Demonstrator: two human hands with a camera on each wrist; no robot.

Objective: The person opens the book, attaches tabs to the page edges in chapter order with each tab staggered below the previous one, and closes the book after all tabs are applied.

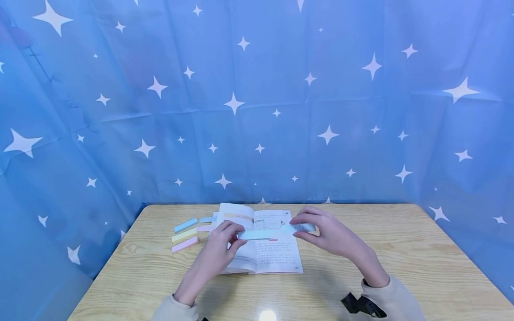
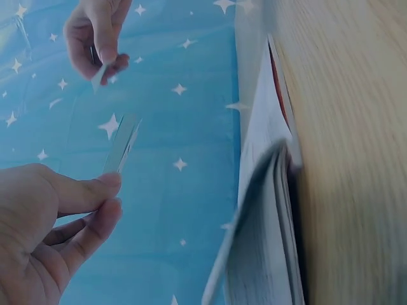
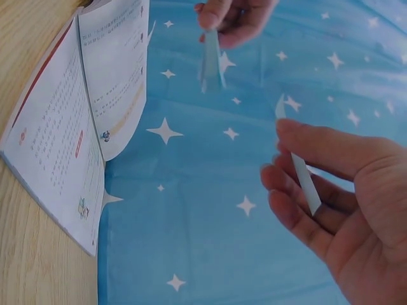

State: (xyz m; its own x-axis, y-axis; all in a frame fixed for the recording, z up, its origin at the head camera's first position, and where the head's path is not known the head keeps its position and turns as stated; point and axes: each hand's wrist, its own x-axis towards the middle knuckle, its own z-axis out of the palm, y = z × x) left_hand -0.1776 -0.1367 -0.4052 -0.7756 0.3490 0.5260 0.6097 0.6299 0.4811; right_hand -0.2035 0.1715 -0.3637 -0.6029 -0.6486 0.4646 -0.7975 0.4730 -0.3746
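Note:
Both hands are raised over an open book [image 1: 277, 256] of printed pages. My left hand [image 1: 222, 245] pinches one end of a thin pad of light blue sticky notes [image 2: 122, 149] between thumb and fingertips; its leaves fan slightly apart at the far end. My right hand [image 1: 327, 232] pinches a single light blue sticky note [image 3: 306, 184] with dark marks on it, thumb on one side and fingers on the other. In the right wrist view this note is apart from the pad. An orange strip [image 1: 239, 217] lies on the book's left page.
Left of the book lie a blue pad [image 1: 185, 225], a yellow pad [image 1: 184, 235] and a pink pad [image 1: 184, 244] of sticky notes. A blue strip [image 1: 207, 219] and a pink strip [image 1: 203, 228] lie by its left edge. Behind the wooden table [image 1: 401, 249] hangs a starry blue curtain [image 1: 281, 151].

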